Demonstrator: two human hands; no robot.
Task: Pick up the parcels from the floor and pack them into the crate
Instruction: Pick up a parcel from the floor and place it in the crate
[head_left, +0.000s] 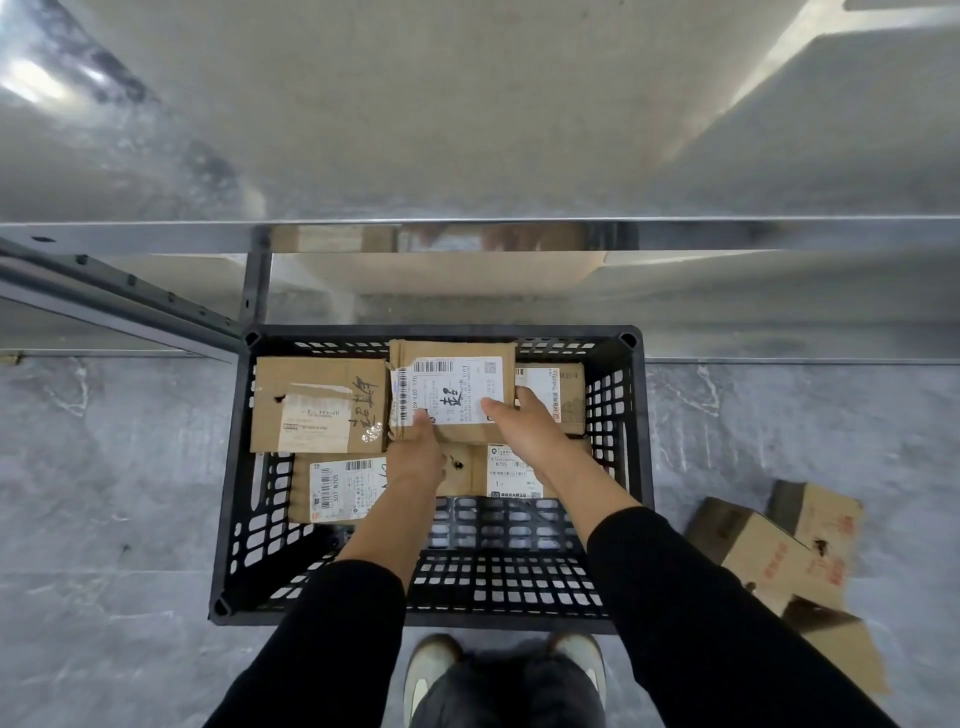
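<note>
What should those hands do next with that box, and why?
Probably lower the box and let go. Both hands, left and right, hold it over the crate's far end, above other parcels, and more boxes wait on the floor.

1. There is one view only, from a wide-angle camera worn on the person's head, so no second view shares any part of the scene
2. It looks steeply down and slightly forward: the shoes (506, 675) sit at the bottom centre, the black crate (228, 519) fills the middle of the frame
3. It is close, within arm's reach of the crate
4. Straight edges bow towards the frame borders; a metal shelf (467, 236) crosses the upper half
</note>
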